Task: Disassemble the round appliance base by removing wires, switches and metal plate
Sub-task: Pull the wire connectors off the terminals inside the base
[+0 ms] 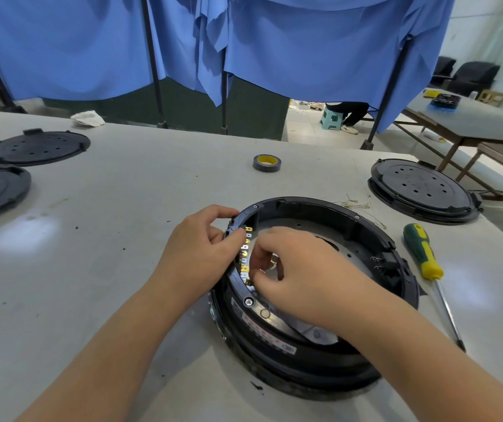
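Both of my hands are working at the left inner wall of the round appliance base [314, 300], which is lying open side up on the desk [122, 269] just in front of me. My left hand [201, 254] is curling over the rim, thumb inside and fingers outside, gripping it so the housing is not sliding while I am pulling. My right hand [298, 275] is reaching inside with its fingers bent toward the row of brass terminals [246, 254] on the switch block; it seems to be pinching a connector or wire there, though the fingertips are hidden and I cannot tell exactly what they are holding. The metal plate [344, 242] is sitting in the bottom of the base, not yet removed, and a second terminal block [379, 264] is waiting on the far right wall. Some thin loose wires [362, 205] are lying just beyond the base. The green-and-yellow screwdriver [426, 257] is resting to my right, near enough to grab. Further out are a roll of tape [267, 162] and several black round covers [420, 190].
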Motion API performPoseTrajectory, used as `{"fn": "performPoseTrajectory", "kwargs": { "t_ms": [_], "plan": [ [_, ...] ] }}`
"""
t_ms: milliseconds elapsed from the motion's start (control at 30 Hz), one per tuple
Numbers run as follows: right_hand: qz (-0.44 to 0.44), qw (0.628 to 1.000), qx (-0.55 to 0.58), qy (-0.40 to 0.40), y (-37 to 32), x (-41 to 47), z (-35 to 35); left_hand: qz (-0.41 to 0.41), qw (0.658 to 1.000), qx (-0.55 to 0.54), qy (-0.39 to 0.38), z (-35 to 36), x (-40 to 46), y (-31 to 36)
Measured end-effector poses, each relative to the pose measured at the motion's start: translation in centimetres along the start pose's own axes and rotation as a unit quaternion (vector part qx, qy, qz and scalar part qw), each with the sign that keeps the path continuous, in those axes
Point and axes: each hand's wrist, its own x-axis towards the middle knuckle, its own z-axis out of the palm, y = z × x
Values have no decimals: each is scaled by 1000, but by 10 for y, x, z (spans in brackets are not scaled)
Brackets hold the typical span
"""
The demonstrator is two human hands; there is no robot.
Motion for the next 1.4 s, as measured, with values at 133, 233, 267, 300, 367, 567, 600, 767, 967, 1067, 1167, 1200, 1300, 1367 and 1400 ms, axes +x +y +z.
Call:
{"fn": "performPoseTrajectory", "kwargs": {
  "t_ms": [133, 233, 267, 300, 367, 567, 600, 767, 967, 1067, 1167, 1200, 1300, 1367, 1400],
  "plan": [
    [-6, 999, 11, -29, 1, -1, 0, 1, 1000, 5, -1, 0, 0, 0],
    [-6, 999, 8, -39, 2, -1, 2, 8, 1000, 12, 2, 0, 1, -1],
    [-7, 999, 5, -37, 2, 0, 2, 8, 1000, 12, 2, 0, 1, -1],
    [-7, 999, 2, -36, 3, 0, 3, 9, 1000, 13, 4, 0, 1, -1],
    [-8, 999, -5, -37, 3, 1, 3, 9, 1000, 14, 6, 0, 1, -2],
    [-23, 999, -15, -35, 0, 1, 4, 5, 1000, 15, 3, 0, 0, 0],
    [-24, 999, -17, -34, 0, 1, 4, 4, 1000, 15, 3, 0, 0, 0],
    [-20, 999, -27, -38, 0, 1, 3, 2, 1000, 15, 2, 0, 0, 0],
    [-13, 999, -26, -40, -2, 1, 2, -1, 1000, 17, -3, 0, 0, 1],
    [-6, 999, -26, -33, -2, -1, 2, -2, 1000, 18, -2, 0, -1, 2],
    [2, 999, -26, -23, 0, -1, 3, -2, 1000, 18, -2, 0, -1, 3],
    [3, 999, -24, -21, 0, -1, 3, -2, 1000, 17, -2, 0, -1, 3],
    [4, 1000, -23, -16, 1, -1, 4, 0, 1000, 18, -2, 0, 0, 2],
    [6, 1000, -22, -15, 2, -1, 4, 2, 1000, 17, -2, 0, 0, 2],
    [7, 1000, -22, -16, 3, -1, 4, 4, 1000, 16, -1, 0, 0, 1]
  ]
}}
